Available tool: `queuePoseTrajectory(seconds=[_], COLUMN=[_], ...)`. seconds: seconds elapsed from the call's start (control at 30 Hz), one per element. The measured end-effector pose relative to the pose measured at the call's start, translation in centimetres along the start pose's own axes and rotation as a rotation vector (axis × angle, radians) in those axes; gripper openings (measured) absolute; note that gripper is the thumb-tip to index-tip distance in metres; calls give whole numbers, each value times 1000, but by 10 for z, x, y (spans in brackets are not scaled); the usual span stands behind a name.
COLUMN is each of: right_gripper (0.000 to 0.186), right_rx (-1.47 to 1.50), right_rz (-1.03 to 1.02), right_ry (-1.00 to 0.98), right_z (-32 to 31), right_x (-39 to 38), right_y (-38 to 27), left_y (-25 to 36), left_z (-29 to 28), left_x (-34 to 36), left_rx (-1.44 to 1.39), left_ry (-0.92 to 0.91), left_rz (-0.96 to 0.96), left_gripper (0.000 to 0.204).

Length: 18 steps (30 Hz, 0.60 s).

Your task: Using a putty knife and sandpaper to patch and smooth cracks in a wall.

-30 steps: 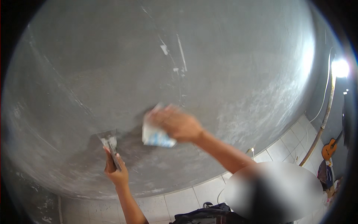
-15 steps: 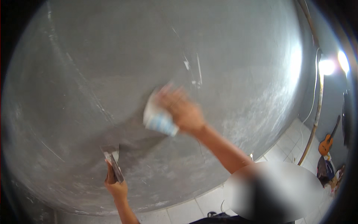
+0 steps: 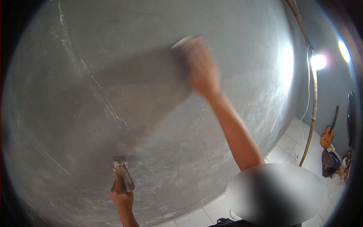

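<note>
- The right hand point(image 3: 202, 68) is raised high and presses a pale pad point(image 3: 182, 41), blurred, flat against the grey wall point(image 3: 113, 75); its fingers curl over the pad
- The left hand point(image 3: 121, 196) sits low, closed round the handle of a putty knife point(image 3: 123, 172), whose long axis runs up with the blade on the wall
- The two hands are well apart, bare plaster between them
- The tiled floor point(image 3: 287, 145) meets the wall below; a pipe point(image 3: 312, 102) stands at the right

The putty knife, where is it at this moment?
In the head view the putty knife is at the lower left, held upright in the left hand, its blade against the grey wall.
</note>
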State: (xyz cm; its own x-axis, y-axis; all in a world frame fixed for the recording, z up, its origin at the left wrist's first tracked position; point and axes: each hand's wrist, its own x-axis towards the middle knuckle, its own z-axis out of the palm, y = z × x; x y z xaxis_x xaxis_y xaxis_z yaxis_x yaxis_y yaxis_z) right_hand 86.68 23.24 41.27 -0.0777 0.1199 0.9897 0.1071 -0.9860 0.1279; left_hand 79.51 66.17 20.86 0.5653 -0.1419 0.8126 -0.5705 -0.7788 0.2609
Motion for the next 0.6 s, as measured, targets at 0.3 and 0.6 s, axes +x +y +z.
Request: queuePoseTrajectory(seconds=[0.3, 0.6], right_gripper=[67, 52], right_rx=[423, 141], right_rz=[-259, 820], right_ry=[-136, 319], right_z=[19, -34], right_x=[27, -2], right_y=[-131, 106], left_y=[-17, 5], left_z=[6, 1], left_x=[-8, 1], left_rx=[46, 110], left_ry=[141, -105], left_rz=[32, -126], left_gripper=[61, 62])
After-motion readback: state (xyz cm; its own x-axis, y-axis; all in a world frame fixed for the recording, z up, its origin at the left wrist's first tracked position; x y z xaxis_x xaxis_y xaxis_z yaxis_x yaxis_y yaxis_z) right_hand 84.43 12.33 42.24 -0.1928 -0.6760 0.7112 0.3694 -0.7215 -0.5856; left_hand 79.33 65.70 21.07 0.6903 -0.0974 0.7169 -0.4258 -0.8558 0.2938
